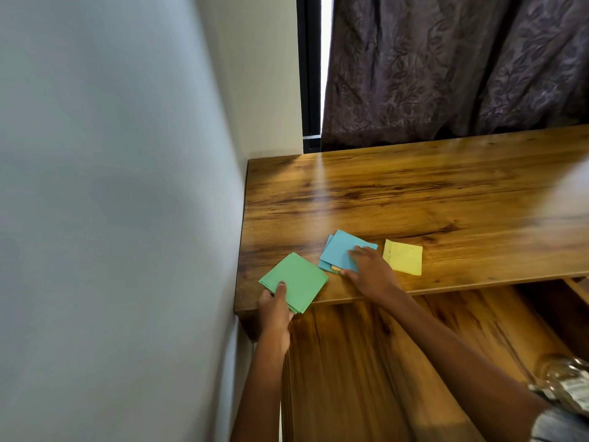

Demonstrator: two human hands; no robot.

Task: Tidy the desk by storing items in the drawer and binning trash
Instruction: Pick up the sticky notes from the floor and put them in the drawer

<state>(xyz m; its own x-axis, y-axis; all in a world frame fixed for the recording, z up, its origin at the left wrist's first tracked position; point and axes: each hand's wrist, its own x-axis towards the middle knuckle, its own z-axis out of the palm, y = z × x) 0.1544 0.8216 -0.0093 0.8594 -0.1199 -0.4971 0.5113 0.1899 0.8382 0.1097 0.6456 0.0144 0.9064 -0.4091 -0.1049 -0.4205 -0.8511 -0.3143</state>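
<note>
Green paper stack (294,282) sits at the near left corner of the wooden desk (446,199), overhanging the near edge; the left hand (274,311) grips it, thumb on top. Blue paper stack (342,253) lies just to its right, with the right hand (371,271) resting on it, fingers spread flat. Yellow paper stack (403,256) lies just right of the blue. Patterned curtain (462,65) hangs beyond the far edge.

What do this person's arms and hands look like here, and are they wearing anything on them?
Both arms are bare along all that shows: no sleeves, no gloves. The left hand and right hand carry no rings, watch or bracelet that the picture shows. At the bottom right corner, beside the right arm, a patch of blue denim-like cloth shows, probably the person's clothing.
</note>
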